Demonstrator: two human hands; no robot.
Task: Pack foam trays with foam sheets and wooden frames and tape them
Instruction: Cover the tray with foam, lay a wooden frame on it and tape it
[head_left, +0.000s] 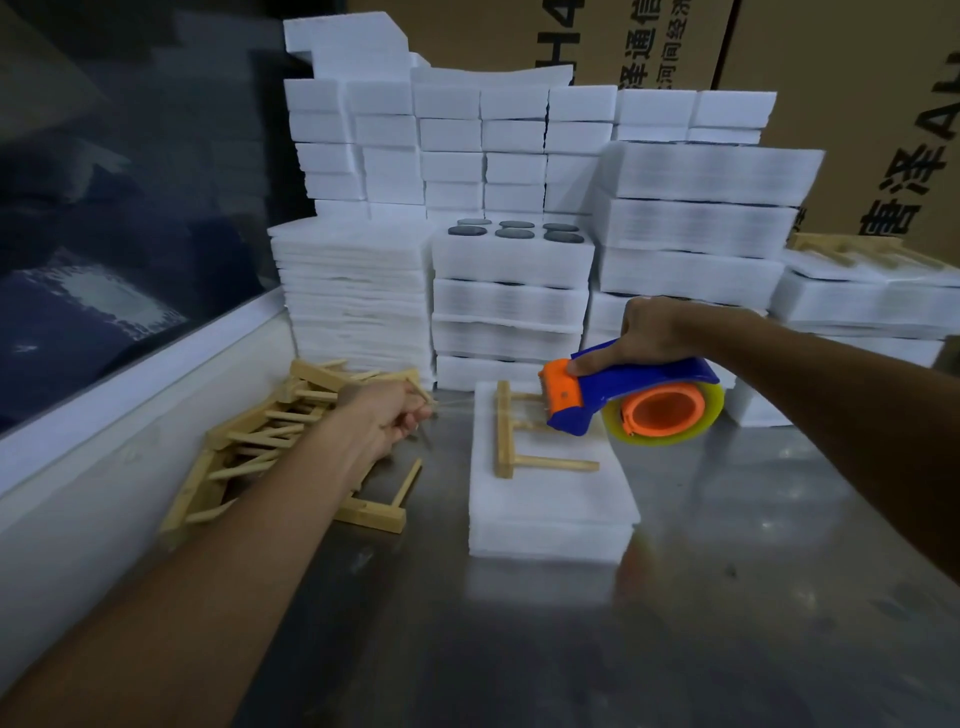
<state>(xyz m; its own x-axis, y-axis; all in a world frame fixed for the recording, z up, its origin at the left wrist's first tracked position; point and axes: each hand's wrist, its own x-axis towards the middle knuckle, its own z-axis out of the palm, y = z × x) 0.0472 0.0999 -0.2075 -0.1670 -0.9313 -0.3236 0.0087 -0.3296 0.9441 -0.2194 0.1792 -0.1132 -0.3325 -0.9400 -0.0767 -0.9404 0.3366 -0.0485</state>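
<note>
I see the foam tray (550, 499) on the metal table (675, 623), w/ a wooden frame (514, 441) lying flat on its top sheet toward the far-left corner. R hand (654, 332) is wrapped tight around a blue/orange tape dispenser (634, 397) held just over the tray's far edge, index finger on the orange head; L hand (387, 415) is closed in a fist left of the tray, apparently pinching the tape end, though it's too thin to confirm. Loose frame pile (270, 436) sits further left of the tray, stacked foam trays (511, 291) right behind it.
</note>
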